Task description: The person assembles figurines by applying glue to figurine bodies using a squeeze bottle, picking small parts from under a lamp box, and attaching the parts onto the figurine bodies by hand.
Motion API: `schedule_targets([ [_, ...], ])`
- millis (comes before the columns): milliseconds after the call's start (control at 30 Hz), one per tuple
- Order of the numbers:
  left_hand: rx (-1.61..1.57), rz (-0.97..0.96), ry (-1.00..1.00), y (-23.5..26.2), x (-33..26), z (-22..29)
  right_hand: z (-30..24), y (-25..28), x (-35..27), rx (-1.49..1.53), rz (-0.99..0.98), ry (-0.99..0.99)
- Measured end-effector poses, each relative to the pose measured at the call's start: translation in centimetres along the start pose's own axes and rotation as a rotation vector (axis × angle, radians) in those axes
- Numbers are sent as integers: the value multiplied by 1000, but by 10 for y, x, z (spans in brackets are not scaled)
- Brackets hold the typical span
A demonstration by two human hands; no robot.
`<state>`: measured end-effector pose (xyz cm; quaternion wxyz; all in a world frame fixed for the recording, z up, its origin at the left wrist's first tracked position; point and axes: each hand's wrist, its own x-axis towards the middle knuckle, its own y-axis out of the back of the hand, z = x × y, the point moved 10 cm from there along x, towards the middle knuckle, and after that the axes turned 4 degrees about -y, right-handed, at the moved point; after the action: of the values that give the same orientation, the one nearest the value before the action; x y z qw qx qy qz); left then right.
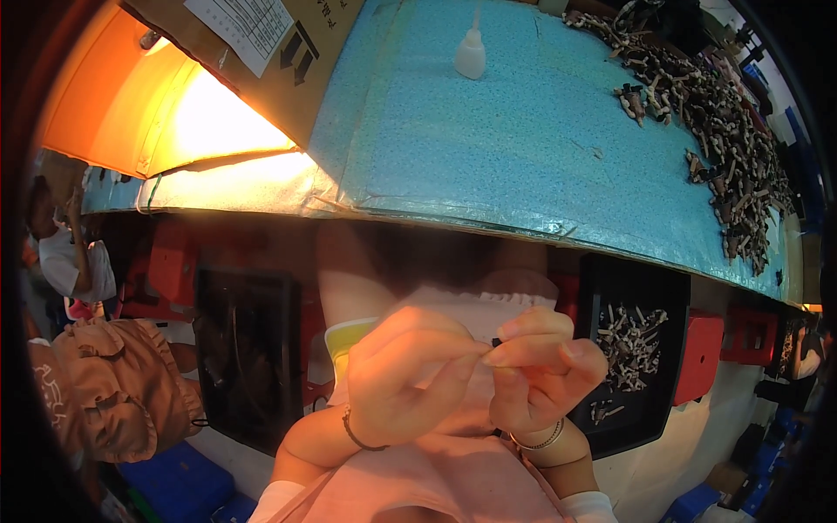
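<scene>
In front of my chest, above my lap, both hands meet with their fingertips close together. My right hand (547,362) is closed in a pinch on a small black piece (496,343), of which only a dark tip shows. The fingers of my left hand (410,370) are pinched too, right beside that piece. Whatever my left fingertips hold is too small or too hidden to name. On the blue table (453,139) beyond, small dark-and-pale pieces (741,192) lie heaped at the right. More pale, stick-like pieces (632,344) lie in the black tray (632,275) to my right.
A white squeeze bottle (471,57) with a thin nozzle stands on the table. At the far left are a cardboard box (327,78) and a brightly lit orange box (105,105). Another dark tray (248,296), a red stool (697,357) and a person (74,261) flank me.
</scene>
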<state>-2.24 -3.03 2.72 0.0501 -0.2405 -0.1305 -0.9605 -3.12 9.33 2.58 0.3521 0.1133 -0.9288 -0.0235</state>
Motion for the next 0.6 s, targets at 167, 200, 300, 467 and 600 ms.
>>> schedule_targets([
  [167, -53, -25, 11, -2, 1, 0, 1, 5, -1, 97, 52, 4],
  [200, -55, -38, -2, -3, 1, 1, 2, 7, -1, 109, 73, -7],
  [300, -47, -75, -1, -6, 1, 2, 3, 9, 0, 118, 89, -17],
  [467, -46, -67, 2, -5, 1, 2, 5, 8, -1, 137, 88, -30],
  [600, -55, -29, 11, -4, 0, 0, 11, 5, -2, 217, 69, -70],
])
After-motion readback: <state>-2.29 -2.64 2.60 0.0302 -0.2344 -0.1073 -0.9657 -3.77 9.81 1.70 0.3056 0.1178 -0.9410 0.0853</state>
